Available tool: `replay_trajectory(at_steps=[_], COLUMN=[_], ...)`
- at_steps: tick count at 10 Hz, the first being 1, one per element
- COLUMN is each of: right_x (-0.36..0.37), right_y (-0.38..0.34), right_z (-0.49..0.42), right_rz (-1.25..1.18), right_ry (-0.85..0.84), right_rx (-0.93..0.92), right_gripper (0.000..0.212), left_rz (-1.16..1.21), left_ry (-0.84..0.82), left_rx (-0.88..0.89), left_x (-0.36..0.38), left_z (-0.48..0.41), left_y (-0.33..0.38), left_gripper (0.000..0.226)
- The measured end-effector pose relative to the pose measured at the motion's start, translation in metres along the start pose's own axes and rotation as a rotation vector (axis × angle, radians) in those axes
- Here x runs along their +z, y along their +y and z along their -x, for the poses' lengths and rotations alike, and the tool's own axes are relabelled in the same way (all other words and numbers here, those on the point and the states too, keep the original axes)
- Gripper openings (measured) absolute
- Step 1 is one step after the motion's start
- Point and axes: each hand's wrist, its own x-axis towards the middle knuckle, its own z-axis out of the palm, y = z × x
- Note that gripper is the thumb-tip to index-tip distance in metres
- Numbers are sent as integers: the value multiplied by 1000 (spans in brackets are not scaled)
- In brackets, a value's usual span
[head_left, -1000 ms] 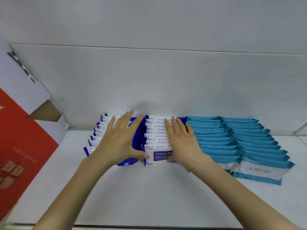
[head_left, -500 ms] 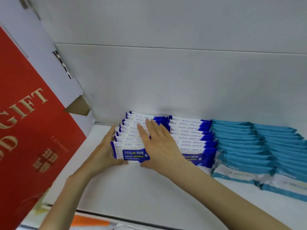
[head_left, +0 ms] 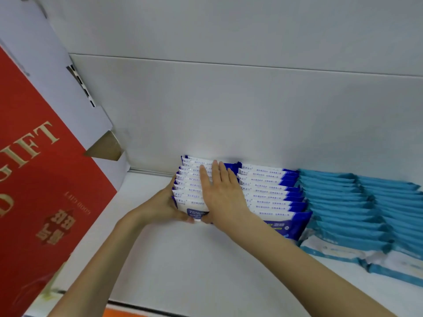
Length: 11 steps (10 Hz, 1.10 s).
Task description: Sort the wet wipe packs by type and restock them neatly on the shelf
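Two rows of white-and-dark-blue wet wipe packs stand overlapped against the back of the white shelf [head_left: 206,271]: a left row [head_left: 190,179] and a right row [head_left: 270,191]. Beside them, two rows of teal packs [head_left: 338,202] run to the right edge. My left hand [head_left: 163,205] cups the left end of the left row, thumb at the front pack. My right hand [head_left: 220,194] lies flat on top of the same row, fingers together, its thumb hooked at the front pack's lower edge. The hands hide part of that row.
A large red gift box [head_left: 45,179] with a white open flap leans at the left, close to the left row. The white back wall [head_left: 229,110] rises right behind the packs. An orange object [head_left: 119,313] peeks below the shelf's front edge.
My right hand has shifted from the second white-and-blue row onto the left row, and my left hand has slid to that row's left end. The view has swung left, showing more of the red box.
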Motion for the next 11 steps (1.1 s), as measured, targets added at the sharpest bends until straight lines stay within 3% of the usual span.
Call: replay_trajectory(at_steps=[2, 4, 6, 8, 10, 11], right_x=[-1, -5, -5, -10, -4, -7], right_y=[3, 4, 3, 63, 81, 77], right_z=[-1, -1, 27, 77, 70, 80], right_rz=[20, 56, -8, -40, 7, 61], right_ry=[22, 19, 103, 42, 1, 65], right_rx=[-10, 11, -27, 108, 142, 91], right_gripper=[115, 117, 118, 118, 112, 107], left_rz=[153, 139, 121, 159, 36, -44], left_ry=[-51, 8, 143, 274, 391, 421], left_rx=[33, 30, 43, 1, 40, 6], left_x=[-10, -8, 0, 8, 18, 13], left_z=[2, -1, 14, 33, 37, 46], left_y=[9, 3, -10, -8, 25, 37], left_gripper=[102, 99, 113, 128, 102, 108])
